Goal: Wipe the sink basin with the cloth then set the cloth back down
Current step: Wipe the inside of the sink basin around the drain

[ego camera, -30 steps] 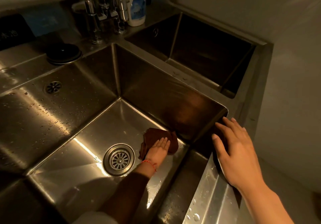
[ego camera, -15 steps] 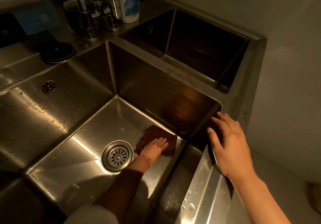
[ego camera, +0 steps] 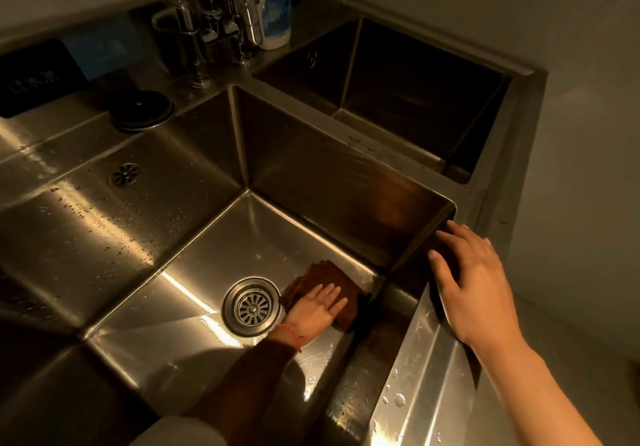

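Left hand (ego camera: pixel 317 308) flat, fingers straight, pressing brown cloth (ego camera: pixel 332 284) onto floor of sink basin (ego camera: pixel 194 293), just right of drain (ego camera: pixel 251 306). Red string on left wrist. Right hand (ego camera: pixel 472 283) open, resting on basin's right rim. Droplets on rim and left wall. Faucet (ego camera: pixel 239 5) and bottle (ego camera: pixel 273 5) behind; second basin (ego camera: pixel 408 89) far right.

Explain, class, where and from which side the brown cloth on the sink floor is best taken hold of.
Take the cloth by its far folded edge, the part showing beyond the fingertips of the left hand that presses it flat. Come from above, probably pinching that thick bunched edge: the cloth lies flat on the basin floor beside the drain, near the right wall.
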